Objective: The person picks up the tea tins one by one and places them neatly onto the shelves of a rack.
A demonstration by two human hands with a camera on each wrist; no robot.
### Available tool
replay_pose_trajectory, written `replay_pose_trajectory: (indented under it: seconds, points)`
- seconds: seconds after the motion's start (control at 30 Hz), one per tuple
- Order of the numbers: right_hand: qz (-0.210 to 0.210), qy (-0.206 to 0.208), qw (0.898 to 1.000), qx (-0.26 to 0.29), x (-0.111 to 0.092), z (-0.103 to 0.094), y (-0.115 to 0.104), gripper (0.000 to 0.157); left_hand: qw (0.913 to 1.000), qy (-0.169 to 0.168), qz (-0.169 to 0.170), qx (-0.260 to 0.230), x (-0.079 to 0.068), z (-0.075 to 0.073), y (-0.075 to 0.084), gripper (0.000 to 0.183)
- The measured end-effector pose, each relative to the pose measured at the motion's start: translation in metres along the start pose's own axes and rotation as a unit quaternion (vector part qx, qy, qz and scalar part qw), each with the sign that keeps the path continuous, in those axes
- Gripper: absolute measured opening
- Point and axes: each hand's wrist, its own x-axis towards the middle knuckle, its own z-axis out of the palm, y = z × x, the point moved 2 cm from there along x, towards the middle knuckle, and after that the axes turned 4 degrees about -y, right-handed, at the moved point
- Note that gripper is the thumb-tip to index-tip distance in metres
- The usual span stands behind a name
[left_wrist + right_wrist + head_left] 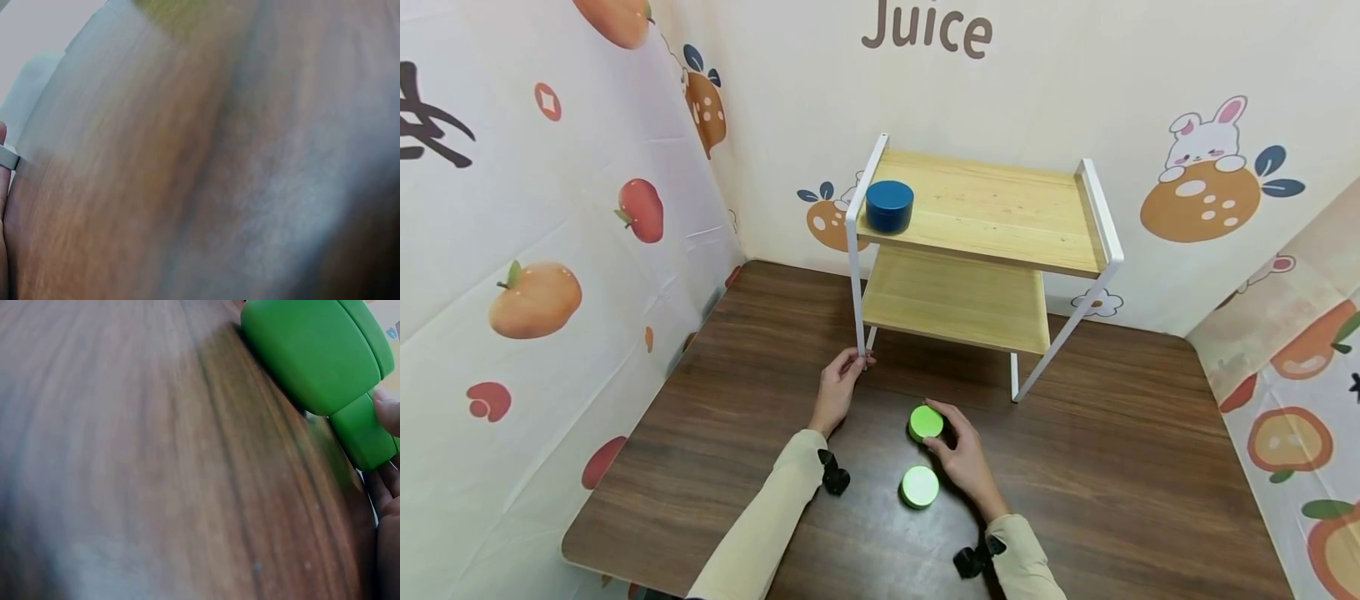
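Observation:
A two-tier shelf with pale wooden boards (955, 292) and a white metal frame stands at the back of the table. My left hand (835, 392) pinches the foot of its front left leg (857, 308); in the left wrist view only a sliver of that hand shows beside the leg's end (9, 157). In front of the shelf are two round, bright green tins. My right hand (966, 458) holds the farther green tin (926, 422) by its sides, thumb and fingers around it. The nearer green tin (919, 487) rests on the table and looms large in the right wrist view.
A dark blue round tin (889, 207) sits at the left end of the shelf's top board. The dark wooden table (715, 450) has rounded corners. Fruit-printed cloth (1037, 92) hangs behind and at both sides.

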Motion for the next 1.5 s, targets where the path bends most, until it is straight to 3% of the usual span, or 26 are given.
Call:
replay_pose_trajectory:
  seconds: [0.33, 0.7, 0.93, 1.5]
  points:
    - [-0.006, 0.011, 1.0, 0.008, 0.0, 0.001, 0.002, 0.057, 1.0, 0.002, -0.003, -0.001, 0.0, 0.001, 0.001, 0.029]
    - [0.015, 0.016, 1.0, -0.007, -0.001, 0.001, -0.002, 0.057, 1.0, 0.0, 0.005, -0.008, -0.001, 0.002, 0.001, 0.028]
    - [0.026, 0.02, 0.999, 0.001, 0.001, -0.003, -0.04, 0.052, 1.0, -0.002, 0.001, -0.006, 0.0, 0.001, -0.001, 0.029]
    - [0.019, 0.025, 0.999, 0.009, 0.001, -0.003, -0.039, 0.052, 1.0, 0.005, 0.002, 0.004, -0.001, 0.001, 0.001, 0.029]
